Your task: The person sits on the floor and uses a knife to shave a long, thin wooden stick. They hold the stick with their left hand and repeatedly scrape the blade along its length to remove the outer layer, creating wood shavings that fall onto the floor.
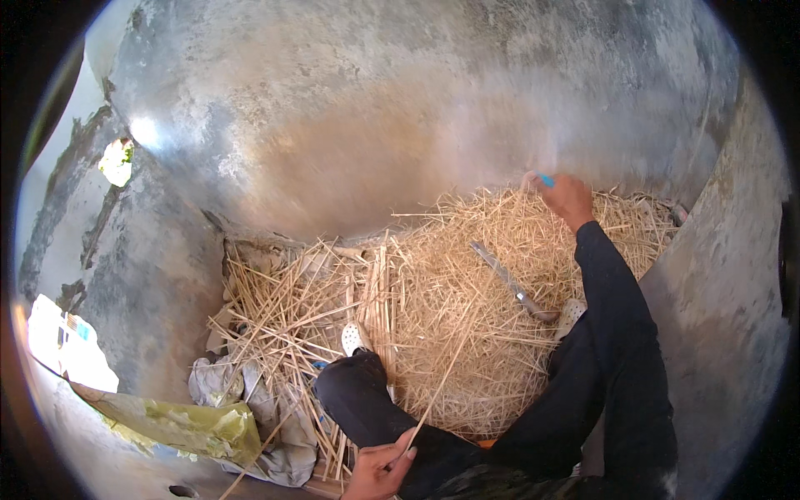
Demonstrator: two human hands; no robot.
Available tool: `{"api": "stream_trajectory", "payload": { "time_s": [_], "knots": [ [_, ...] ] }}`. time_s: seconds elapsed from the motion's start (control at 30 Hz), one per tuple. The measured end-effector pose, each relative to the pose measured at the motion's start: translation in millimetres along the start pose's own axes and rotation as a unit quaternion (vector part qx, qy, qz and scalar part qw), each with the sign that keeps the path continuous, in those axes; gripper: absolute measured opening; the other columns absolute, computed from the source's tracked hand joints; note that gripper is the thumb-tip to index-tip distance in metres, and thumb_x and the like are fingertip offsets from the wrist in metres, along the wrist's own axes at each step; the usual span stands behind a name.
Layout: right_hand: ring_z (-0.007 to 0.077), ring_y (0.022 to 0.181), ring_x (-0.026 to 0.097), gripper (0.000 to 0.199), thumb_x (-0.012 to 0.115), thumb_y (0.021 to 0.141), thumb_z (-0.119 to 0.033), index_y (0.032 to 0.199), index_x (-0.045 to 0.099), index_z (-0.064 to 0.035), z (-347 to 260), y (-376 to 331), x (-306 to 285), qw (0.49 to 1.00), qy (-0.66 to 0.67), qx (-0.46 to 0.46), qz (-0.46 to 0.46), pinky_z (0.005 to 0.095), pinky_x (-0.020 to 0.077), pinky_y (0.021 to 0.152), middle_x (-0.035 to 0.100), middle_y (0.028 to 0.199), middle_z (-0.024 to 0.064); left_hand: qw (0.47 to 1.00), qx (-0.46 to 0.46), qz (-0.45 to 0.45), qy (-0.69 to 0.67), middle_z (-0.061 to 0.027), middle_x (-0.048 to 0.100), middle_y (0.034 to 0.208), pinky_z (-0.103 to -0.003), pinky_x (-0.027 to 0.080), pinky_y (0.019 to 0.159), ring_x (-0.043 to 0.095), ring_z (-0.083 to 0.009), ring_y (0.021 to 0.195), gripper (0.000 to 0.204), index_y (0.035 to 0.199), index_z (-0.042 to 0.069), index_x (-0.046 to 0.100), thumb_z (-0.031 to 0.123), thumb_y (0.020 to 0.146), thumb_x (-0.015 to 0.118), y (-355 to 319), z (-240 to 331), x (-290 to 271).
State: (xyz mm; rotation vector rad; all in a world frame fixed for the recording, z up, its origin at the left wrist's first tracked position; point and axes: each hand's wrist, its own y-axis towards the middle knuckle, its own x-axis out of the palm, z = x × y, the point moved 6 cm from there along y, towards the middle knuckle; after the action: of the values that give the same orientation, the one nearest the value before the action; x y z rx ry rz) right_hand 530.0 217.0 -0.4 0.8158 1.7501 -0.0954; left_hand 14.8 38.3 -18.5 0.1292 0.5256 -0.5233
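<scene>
My left hand [379, 468], low in the picture, is closed on a thin pale strip [446, 371] that looks like split cane or bamboo. It slants up and right from my fingers over the heap. Farther off, my right hand [569, 200] is raised above the far edge of the heap, near the wall, and closed on a small bright-blue object [546, 180]. Its kind is hard to make out. Between my legs, a long-bladed knife [504, 275] with a dark handle lies on a thick heap of pale shavings [475, 333].
Longer strips [283, 292] lie loosely piled left of the heap. Grey crumpled sacking [287, 450] and a yellowish sheet [200, 425] are at the lower left. A stained concrete wall [375, 125] rises at the back, with more walls at both sides. My light clog [354, 337] stands among the strips.
</scene>
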Motion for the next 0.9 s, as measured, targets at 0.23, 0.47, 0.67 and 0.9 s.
{"api": "stream_trajectory", "payload": {
  "time_s": [0.23, 0.47, 0.67, 0.9],
  "knots": [
    [0.0339, 0.071, 0.065, 0.087, 0.033, 0.082, -0.078, 0.083, 0.069, 0.0014, 95, -15, 95, 0.992, -0.09, 0.05, -0.079, 0.0475, 0.047, 0.063, 0.067, 0.078, 0.019, 0.964, -0.185, 0.017, -0.191, 0.0017, 0.043, 0.058, -0.026, 0.032, 0.046, 0.039, -0.0084, 0.05, 0.019, 0.102, -0.001, 0.062, 0.015, 0.093, 0.059, 20, -18, -10],
    [0.0216, 0.045, 0.053, 0.079, 0.039, 0.079, -0.081, 0.061, 0.062, -0.0071, -80, -91, 33, 0.965, 0.151, -0.183, -0.116, 0.0378, 0.0414, 0.045, 0.051, 0.048, 0.0075, 0.92, -0.144, 0.061, -0.36, 0.0081, 0.036, 0.057, -0.019, 0.028, 0.045, 0.033, -0.002, 0.046, 0.038, 0.13, -0.001, 0.052, 0.015, 0.095, 0.056, 99, -13, 22],
    [0.0278, 0.044, 0.056, 0.064, 0.051, 0.079, -0.072, 0.064, 0.066, -0.0112, -145, -178, 15, 0.911, 0.147, -0.371, -0.1, 0.0398, 0.0434, 0.046, 0.051, 0.046, 0.0097, 0.921, -0.079, 0.052, -0.378, 0.0095, 0.039, 0.06, -0.018, 0.026, 0.046, 0.031, -0.0002, 0.05, 0.037, 0.129, 0.001, 0.055, 0.013, 0.094, 0.058, 117, 3, 42],
    [0.0279, 0.042, 0.053, 0.065, 0.051, 0.081, -0.069, 0.058, 0.062, -0.0089, -129, -148, 13, 0.946, 0.172, -0.27, -0.046, 0.0392, 0.0406, 0.043, 0.048, 0.044, 0.0095, 0.951, -0.041, 0.096, -0.292, 0.0079, 0.043, 0.063, -0.019, 0.025, 0.048, 0.034, -0.0014, 0.051, 0.036, 0.125, -0.004, 0.056, 0.009, 0.091, 0.058, 103, 18, 34]
  ]
}}
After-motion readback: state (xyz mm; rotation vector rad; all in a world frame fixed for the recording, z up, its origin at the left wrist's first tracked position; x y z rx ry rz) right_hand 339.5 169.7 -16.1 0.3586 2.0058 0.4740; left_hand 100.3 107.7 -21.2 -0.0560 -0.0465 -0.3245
